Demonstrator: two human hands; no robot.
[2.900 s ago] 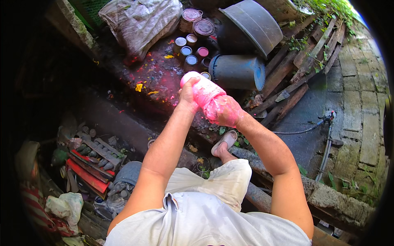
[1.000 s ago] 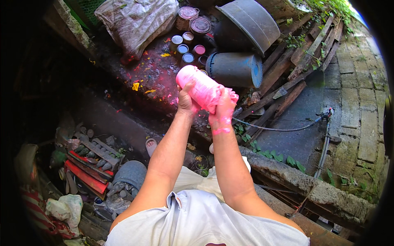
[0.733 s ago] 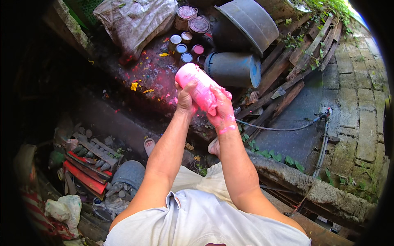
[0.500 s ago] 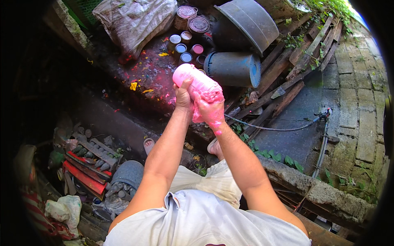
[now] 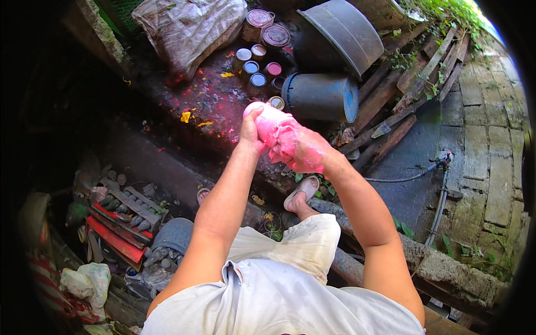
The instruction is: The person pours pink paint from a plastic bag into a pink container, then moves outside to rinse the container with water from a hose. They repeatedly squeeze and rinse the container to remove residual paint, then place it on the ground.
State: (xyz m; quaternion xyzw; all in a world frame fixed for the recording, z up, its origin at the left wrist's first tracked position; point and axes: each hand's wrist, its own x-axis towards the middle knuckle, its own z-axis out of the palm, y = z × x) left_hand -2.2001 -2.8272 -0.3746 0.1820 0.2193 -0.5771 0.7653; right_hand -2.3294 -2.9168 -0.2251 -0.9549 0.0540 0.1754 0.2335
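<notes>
Although thick pink paste (image 5: 283,139) clings to the near end of the pink cylinder (image 5: 269,117), the work seems unfinished, as the left hand (image 5: 250,128) grasps it in mid-air and the smeared right hand (image 5: 310,150) touches that end, its grip impossible to tell.

From the left hand (image 5: 251,133), paint cans (image 5: 258,81) block twelve o'clock, a bucket (image 5: 319,98) two; a hand could pass over the ground (image 5: 204,103) toward ten.
</notes>
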